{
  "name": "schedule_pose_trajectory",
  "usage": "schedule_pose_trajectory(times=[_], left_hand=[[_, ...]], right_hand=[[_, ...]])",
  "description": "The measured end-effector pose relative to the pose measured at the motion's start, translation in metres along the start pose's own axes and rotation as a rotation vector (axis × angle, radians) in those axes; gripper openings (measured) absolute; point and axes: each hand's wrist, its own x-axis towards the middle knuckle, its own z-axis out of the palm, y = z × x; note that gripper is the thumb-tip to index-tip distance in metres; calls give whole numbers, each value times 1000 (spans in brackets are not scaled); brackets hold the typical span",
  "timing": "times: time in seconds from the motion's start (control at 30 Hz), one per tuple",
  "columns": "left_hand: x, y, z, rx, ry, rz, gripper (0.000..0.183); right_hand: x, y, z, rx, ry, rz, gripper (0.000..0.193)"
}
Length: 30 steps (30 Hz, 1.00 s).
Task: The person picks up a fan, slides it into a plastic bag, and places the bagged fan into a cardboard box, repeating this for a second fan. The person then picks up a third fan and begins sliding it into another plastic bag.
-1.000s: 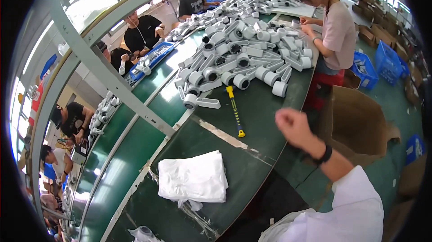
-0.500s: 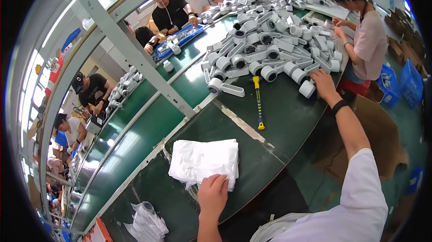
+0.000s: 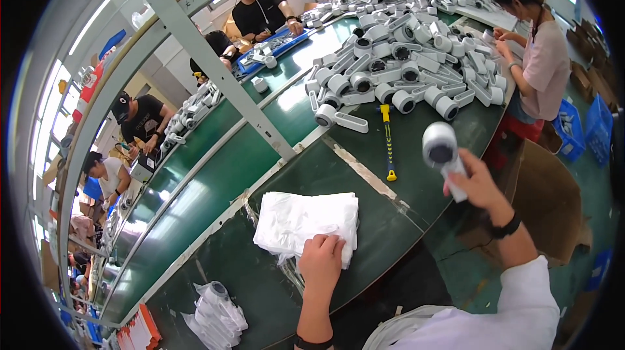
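Observation:
My right hand (image 3: pixel 480 182) is closed round the handle of a light-grey plastic part (image 3: pixel 441 145), lifted above the table's right edge. It has a thick round head with a dark opening, and its flat handle points down. My left hand (image 3: pixel 320 260) rests at the near edge of a stack of thin white plastic bags (image 3: pixel 306 220), its fingers curled and pressed on the top bag. Beyond the stack lies a hammer (image 3: pixel 388 145) with a yellow head and a blue-and-yellow handle. At lower left are several grey parts in clear bags (image 3: pixel 218 317).
A large heap of similar grey parts (image 3: pixel 410 57) covers the far table. A co-worker (image 3: pixel 543 63) stands at its right. Left of a slanted metal post (image 3: pixel 221 63) runs a green conveyor (image 3: pixel 202 187), with more people beyond. An orange-red box (image 3: pixel 140 329) sits lower left.
My right hand has come back from the heap's near edge with a grey part in its grip. My left hand has stayed at the bag stack. The whole view has shifted slightly.

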Motion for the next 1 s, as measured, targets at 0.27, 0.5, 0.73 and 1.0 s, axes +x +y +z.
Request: schedule_pose_trajectory(times=[0.27, 0.5, 0.73, 1.0], left_hand=[[1, -2, 0, -214, 97, -59, 9], [-7, -4, 1, -356, 85, -224, 13], [-19, 8, 7, -408, 165, -114, 12], [-24, 20, 5, -607, 115, -165, 9]], right_hand=[[-32, 8, 125, 310, -187, 205, 35], [-19, 12, 184, 59, -69, 186, 38], [-16, 28, 198, 82, -33, 201, 38], [-13, 25, 200, 206, -71, 299, 34]])
